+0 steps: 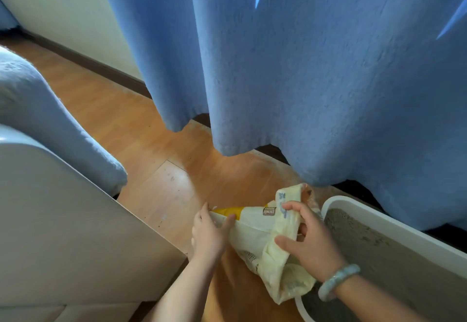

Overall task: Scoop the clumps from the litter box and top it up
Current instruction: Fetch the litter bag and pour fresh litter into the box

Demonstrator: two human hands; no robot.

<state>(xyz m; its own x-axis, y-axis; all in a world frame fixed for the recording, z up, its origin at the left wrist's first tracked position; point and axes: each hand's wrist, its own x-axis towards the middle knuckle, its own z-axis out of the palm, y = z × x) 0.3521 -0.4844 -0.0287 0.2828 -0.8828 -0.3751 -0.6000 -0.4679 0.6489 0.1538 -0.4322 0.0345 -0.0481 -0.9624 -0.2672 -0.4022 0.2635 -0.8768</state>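
Nearest me, the right hand [310,243], pale green bangle [338,281] on its wrist, has its grip closed round a bunched fold of the pale yellow plastic bag [257,228], thumb below & fingers over the top. The left hand [209,233] pinches the bag's other edge. Both grips are full of bag, w/ the film stretched between them, low over the wooden floor [156,144]. The bag's lower end droops over the near corner of the white litter box [394,223]; can't tell if it touches. The box sits on the floor just right of the hands. The grey litter [379,253] inside looks fairly level. No clumps I can pick out from here, & no scoop in view.

Risks, as I judge them:
- Thin film pulled two ways could tear, esp. if there's weight in the bag. Can't tell what's inside, only a yellow patch [227,211] by the left hand.
- If the mouth isn't opened wide before scooping, clumps prob. miss & land on the floor.
- The drooping end could drag through the litter & flick grains out.
- The bangle may snag the film.

Further off, a white furniture panel [63,220] & a blue-grey cushioned arm [50,124] crowd the left side, so there's little room to set the bag down. Beyond, the blue curtain [303,69] hangs w/ its hem just behind the box's far rim, so a careless swing could dust it.
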